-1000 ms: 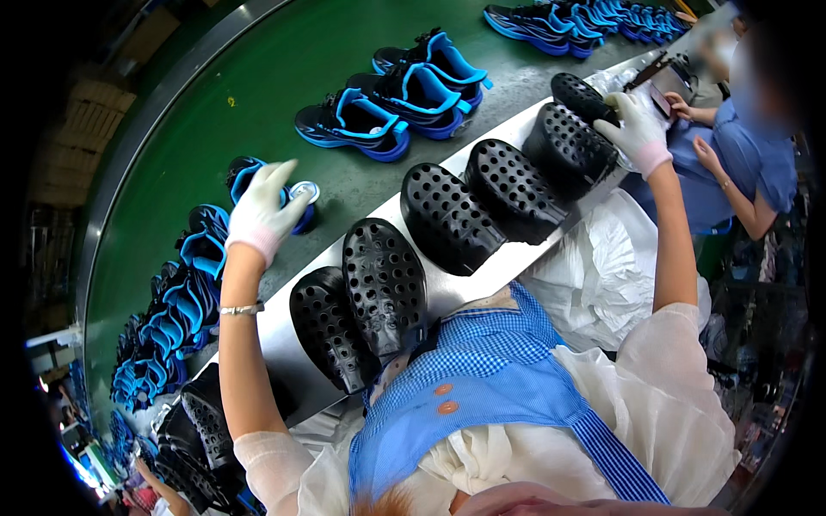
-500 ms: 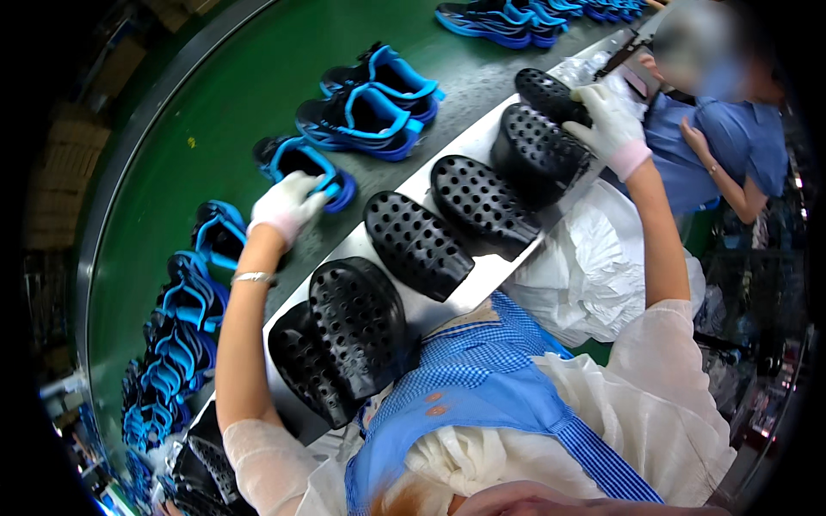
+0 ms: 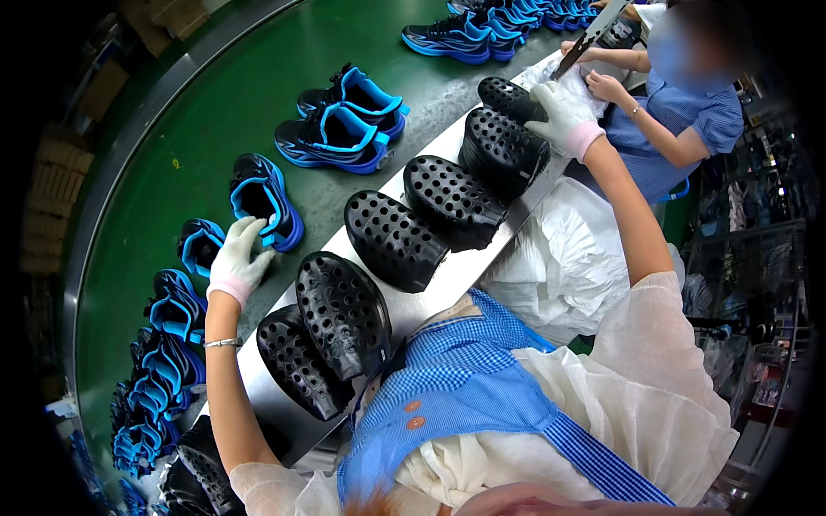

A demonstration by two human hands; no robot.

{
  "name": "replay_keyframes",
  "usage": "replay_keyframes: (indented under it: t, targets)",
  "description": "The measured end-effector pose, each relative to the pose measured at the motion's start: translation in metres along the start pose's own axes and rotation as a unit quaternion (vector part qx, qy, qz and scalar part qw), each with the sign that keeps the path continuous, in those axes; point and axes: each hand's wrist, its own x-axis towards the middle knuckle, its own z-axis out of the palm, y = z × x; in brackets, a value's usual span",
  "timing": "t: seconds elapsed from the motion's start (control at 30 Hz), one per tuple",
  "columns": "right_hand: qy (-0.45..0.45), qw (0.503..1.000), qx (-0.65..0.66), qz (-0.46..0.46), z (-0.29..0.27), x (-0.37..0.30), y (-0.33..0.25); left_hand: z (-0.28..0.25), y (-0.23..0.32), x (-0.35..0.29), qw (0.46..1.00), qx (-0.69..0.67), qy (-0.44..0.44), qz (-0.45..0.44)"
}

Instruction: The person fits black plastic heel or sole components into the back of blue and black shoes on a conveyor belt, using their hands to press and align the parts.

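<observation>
Left hand (image 3: 237, 262), fingers loosely spread, rests at a blue-and-black sneaker (image 3: 262, 200) on the green conveyor (image 3: 172, 155). Right hand (image 3: 561, 116) lies flat on a perforated black mould (image 3: 503, 148) on the bench (image 3: 469, 267). Many sneakers remain unhandled.

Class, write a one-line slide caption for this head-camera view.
Gloved left hand reaches a blue sneaker on the green belt; right hand rests on a black holed mould.

Two arms stretched out wide

The left hand (image 3: 237, 262) in a white glove has bent fingers; the right hand (image 3: 561, 116) lies flat, palm down.
</observation>
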Motion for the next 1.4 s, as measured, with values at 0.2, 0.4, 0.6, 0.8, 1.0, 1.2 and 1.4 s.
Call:
replay_keyframes:
  t: [0.2,0.4,0.6,0.8,1.0,1.2,1.4]
  targets:
    - [-0.023,0.998,-0.014,0.052,-0.001,0.006,-0.008,-0.008,-0.003,-0.019,0.994,-0.097,0.040,-0.019]
    - [-0.011,1.000,-0.016,0.020,0.008,0.011,-0.004,-0.005,-0.014,-0.031,0.993,-0.083,0.078,0.003]
    - [-0.021,0.999,-0.035,0.006,0.006,0.009,0.000,-0.005,-0.015,-0.033,0.991,-0.079,0.106,0.006]
    - [0.016,0.999,0.012,0.050,-0.029,0.001,0.005,-0.002,-0.016,-0.030,0.990,-0.097,0.100,-0.014]
    - [0.110,0.991,0.048,-0.064,-0.072,0.018,-0.060,-0.016,-0.006,-0.024,0.973,-0.058,0.221,0.023]
    - [0.089,0.927,0.195,-0.307,-0.077,0.043,-0.217,-0.029,0.048,-0.016,0.823,-0.565,0.057,0.025]
    - [0.016,0.873,0.287,-0.394,-0.047,0.063,-0.304,-0.022,0.037,-0.042,0.626,-0.774,0.086,0.025]
